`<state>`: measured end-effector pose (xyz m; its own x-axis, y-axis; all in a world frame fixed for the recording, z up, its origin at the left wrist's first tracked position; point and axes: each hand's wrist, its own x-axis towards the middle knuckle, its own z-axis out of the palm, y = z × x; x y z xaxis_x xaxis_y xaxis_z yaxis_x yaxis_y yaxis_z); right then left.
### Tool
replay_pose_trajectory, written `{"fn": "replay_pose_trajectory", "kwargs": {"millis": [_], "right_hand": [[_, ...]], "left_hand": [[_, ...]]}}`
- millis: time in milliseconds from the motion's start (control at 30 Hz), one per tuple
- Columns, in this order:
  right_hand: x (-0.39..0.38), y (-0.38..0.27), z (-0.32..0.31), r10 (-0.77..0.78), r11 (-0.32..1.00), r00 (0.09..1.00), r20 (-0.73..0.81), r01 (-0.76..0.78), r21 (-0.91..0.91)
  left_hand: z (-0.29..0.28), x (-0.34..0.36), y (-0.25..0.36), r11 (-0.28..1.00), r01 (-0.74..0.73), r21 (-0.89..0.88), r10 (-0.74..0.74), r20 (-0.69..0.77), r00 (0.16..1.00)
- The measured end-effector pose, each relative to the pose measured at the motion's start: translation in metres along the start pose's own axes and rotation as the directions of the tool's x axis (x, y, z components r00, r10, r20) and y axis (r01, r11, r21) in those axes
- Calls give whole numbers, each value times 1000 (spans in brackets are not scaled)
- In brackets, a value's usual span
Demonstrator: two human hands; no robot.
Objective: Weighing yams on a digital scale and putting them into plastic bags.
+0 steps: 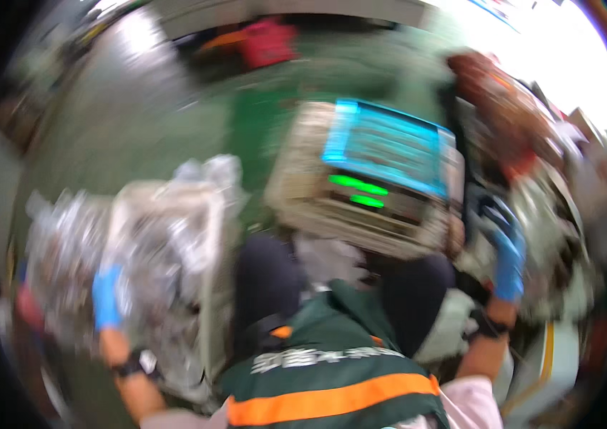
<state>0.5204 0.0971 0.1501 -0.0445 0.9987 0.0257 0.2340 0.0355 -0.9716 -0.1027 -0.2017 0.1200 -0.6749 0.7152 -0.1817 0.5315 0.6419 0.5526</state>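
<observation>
Both blue-gloved left hand (109,297) and blue-gloved right hand (508,254) are apparently reaching by clear plastic bags (164,261), grips indiscernible; any lift is demanding closure.

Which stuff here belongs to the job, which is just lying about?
Likely in the job:
- left hand, by the crate
- clear bags in it
- right hand, grip blurred
- lit scale

Probably just lying about:
- red item, far side
- brown bundle, right

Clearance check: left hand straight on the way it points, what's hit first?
The left hand would likely meet the clear plastic bags left of the pale crate; blur leaves depth unclear.
</observation>
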Motion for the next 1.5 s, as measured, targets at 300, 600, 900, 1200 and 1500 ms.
{"fn": "replay_pose_trajectory", "kwargs": {"millis": [300,600,900,1200,1500], "right_hand": [[-46,103,-119,186,981,881,-436,-142,133],[-212,88,-193,324,939,875,-358,-344,9],[-346,293,-111,773,611,571,-277,-552,567],[-201,322,-5,411,910,820,-399,-396,123],[-322,403,-91,717,651,525,-458,-739,173]], "left_hand": [[115,88,75,923,-385,-12,385,43,922],[246,66,272,786,-586,-197,606,433,667],[291,20,325,706,-700,-105,567,676,471],[265,-5,344,678,-733,-58,553,697,456],[254,-25,352,623,-777,86,527,688,498]]}}
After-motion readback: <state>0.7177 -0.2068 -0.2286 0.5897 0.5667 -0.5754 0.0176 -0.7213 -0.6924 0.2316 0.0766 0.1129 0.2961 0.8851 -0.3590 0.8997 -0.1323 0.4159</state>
